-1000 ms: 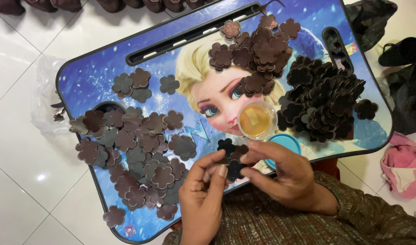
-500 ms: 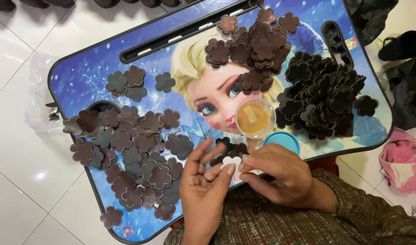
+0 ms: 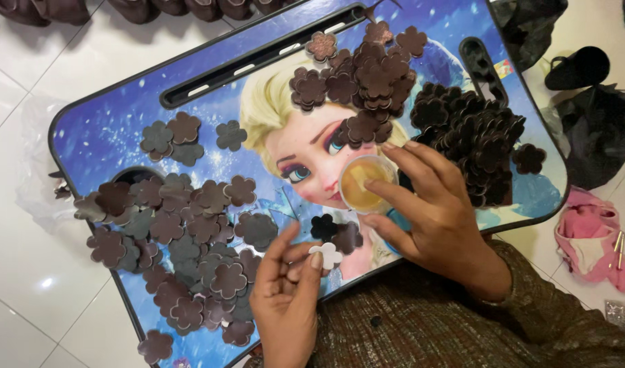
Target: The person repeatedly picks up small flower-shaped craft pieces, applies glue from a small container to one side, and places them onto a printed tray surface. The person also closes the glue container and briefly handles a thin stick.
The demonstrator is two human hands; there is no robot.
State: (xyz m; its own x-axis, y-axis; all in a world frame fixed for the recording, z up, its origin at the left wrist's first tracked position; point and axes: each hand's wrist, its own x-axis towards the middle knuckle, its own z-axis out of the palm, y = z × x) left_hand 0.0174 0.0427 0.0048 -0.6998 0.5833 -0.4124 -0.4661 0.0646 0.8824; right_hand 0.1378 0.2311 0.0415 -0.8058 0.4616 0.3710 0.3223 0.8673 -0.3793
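Pinching a small white flower cutout (image 3: 328,255) pale side up between thumb and fingertips, the left hand (image 3: 285,300) keeps it ready, while the right hand (image 3: 435,218), fingers spread, dips a fingertip into the little cup of amber glue (image 3: 364,184) just ahead; brown flowers (image 3: 190,238) lie piled beyond the left.

Lap table (image 3: 122,129) on floor; flower cutouts (image 3: 183,232) heaped left, second heap (image 3: 476,136) right, cup (image 3: 363,182) between.
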